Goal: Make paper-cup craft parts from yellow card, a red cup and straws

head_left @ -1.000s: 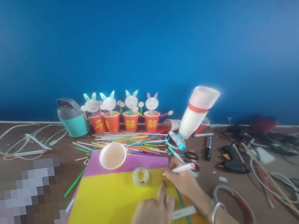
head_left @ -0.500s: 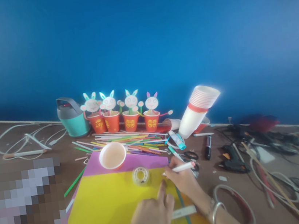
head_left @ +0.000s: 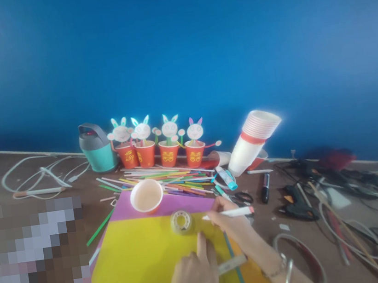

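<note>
We're pinching the marker near its tip with right hand, likely for control, left hand lying left of that grip (can't tell its hold).

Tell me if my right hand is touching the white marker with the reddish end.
Touching. The head view shows your right hand gripping the white marker near its tip, the barrel sticking out.

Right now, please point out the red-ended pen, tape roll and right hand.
Red-ended pen (head_left: pixel 237 211), head view: its barrel.
Tape roll (head_left: pixel 182 230), head view: near rim.
Right hand (head_left: pixel 233 223), head view: back of hand.
</note>
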The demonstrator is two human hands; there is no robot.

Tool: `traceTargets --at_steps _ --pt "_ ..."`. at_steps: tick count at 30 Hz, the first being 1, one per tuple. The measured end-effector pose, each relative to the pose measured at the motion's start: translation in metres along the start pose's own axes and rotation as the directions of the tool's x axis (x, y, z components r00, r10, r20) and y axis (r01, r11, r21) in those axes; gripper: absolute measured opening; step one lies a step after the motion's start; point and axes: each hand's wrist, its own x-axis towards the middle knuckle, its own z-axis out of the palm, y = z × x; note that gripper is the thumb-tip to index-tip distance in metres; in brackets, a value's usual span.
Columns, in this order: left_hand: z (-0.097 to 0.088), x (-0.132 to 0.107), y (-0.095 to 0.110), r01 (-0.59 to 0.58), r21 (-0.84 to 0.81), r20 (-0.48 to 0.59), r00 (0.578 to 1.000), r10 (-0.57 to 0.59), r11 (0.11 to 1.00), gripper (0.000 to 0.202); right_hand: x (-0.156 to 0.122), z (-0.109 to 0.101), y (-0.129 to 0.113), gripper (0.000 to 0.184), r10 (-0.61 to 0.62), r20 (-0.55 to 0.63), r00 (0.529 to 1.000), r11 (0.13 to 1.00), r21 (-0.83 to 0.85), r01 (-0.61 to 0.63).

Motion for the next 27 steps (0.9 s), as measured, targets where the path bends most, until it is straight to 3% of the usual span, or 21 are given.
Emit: traceTargets --at_steps 3,8,13,18,27 --pt "0.004 -0.003 0.002 -0.003 0.036 -0.078 0.997 0.006 0.999 0.041 0.005 0.007 0.005 0.022 -0.036 0.016 0.999 0.996 -0.082 0.037" --pt "-0.002 -0.004 0.004 -0.001 0.054 -0.113 0.994 0.007 0.999 0.035 0.008 0.013 0.011 0.022 -0.168 -0.105 0.980 0.956 -0.261 0.136" --pt "-0.001 -0.003 0.002 -0.033 0.055 -0.067 0.997 0.037 0.998 0.041 0.006 0.016 0.013 0.021 -0.108 -0.094 0.990 0.966 -0.247 0.082" --pt "0.004 -0.001 -0.001 -0.096 0.017 -0.042 0.994 0.097 0.995 0.044 0.006 0.016 0.014 0.021 -0.122 -0.086 0.989 0.963 -0.253 0.097" --pt "0.002 -0.001 0.001 -0.103 0.043 -0.042 0.994 0.105 0.994 0.044 0.008 0.016 0.018 0.020 -0.139 -0.090 0.986 0.952 -0.287 0.107"
